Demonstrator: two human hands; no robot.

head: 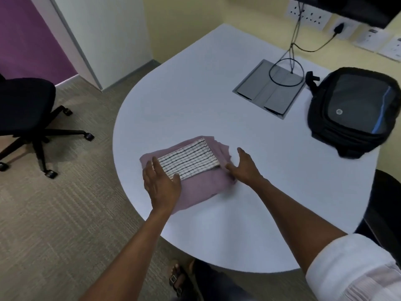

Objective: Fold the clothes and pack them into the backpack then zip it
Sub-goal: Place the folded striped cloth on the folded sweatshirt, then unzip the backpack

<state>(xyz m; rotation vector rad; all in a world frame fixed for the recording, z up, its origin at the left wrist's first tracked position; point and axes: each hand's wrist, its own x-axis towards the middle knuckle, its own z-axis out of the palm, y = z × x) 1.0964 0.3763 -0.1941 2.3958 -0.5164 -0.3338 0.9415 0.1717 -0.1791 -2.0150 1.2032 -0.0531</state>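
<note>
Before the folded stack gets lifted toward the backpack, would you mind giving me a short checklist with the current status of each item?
1. Striped cloth folded, lying flat on the mauve garment: ok.
2. Mauve garment fully folded: cannot tell; its far edge looks ruffled.
3. Left hand resting on the stack's left end: ok.
4. Right hand at the stack's right edge, fingers open, not gripping: ok.
5. Backpack open to take clothes: not ok; it lies flat, no opening visible.
6. Table between stack and backpack unobstructed: ok.
</note>
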